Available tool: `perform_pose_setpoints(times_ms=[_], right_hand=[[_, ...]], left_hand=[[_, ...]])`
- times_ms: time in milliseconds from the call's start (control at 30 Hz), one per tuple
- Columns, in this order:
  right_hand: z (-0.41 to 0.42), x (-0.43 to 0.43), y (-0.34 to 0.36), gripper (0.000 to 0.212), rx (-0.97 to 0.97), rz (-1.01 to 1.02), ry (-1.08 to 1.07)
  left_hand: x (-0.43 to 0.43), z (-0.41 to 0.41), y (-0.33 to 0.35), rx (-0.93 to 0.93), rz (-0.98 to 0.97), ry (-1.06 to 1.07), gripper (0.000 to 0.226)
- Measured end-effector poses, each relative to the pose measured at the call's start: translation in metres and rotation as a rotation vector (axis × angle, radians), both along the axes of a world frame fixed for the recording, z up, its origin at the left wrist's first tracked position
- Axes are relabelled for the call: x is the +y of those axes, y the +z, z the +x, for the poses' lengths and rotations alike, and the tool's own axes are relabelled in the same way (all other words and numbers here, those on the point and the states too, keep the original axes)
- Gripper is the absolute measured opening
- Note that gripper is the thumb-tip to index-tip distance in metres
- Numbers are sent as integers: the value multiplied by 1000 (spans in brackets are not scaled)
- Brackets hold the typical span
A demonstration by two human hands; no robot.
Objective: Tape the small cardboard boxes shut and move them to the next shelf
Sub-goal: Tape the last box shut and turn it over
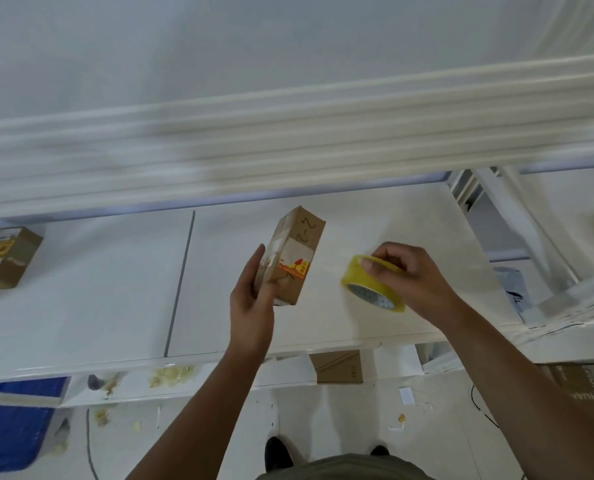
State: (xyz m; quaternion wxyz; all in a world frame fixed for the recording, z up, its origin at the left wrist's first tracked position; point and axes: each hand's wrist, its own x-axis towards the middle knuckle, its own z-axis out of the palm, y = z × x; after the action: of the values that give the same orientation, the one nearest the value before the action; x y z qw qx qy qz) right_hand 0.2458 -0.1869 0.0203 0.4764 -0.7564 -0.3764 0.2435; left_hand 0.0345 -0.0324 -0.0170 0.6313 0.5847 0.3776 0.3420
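Gripped in left hand (251, 301): small cardboard box (297, 254), tilted, shelf (98, 289) beneath. Right of box, right hand (409, 275) clutching yellow tape roll (356, 284) (loose end unseen). Find tape end; press onto seam first.

A small cardboard box (293, 254) of matt brown paperboard, partly wrapped in shiny clear tape, with a glossy printed label in white, yellow and red. A tape roll (371, 287) of glossy, translucent yellow plastic film, smooth on its outer band. Under both, a white shelf (115, 289) with a smooth, faintly shiny surface crossed by a thin grey seam; its material cannot be told. At the shelf's left edge, a second box (8, 258) of matt brown cardboard with glossy labels. Below the front edge, a blue bin (11, 427) looks like smooth plastic.
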Motion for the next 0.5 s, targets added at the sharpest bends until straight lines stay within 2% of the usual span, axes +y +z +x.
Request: perform_pose_setpoints(times_ms=[167,333,500], right_hand=[[-14,-3,4,49,104,-9,43],[-24,5,10,37,90,-23,30],[-37,16,7,37,71,-76,-31]], left_hand=[[-7,-9,15,-92,-136,-31,53],[-8,-12,25,-201,-270,-89,58],[-12,-14,25,-269,-420,-213,64]])
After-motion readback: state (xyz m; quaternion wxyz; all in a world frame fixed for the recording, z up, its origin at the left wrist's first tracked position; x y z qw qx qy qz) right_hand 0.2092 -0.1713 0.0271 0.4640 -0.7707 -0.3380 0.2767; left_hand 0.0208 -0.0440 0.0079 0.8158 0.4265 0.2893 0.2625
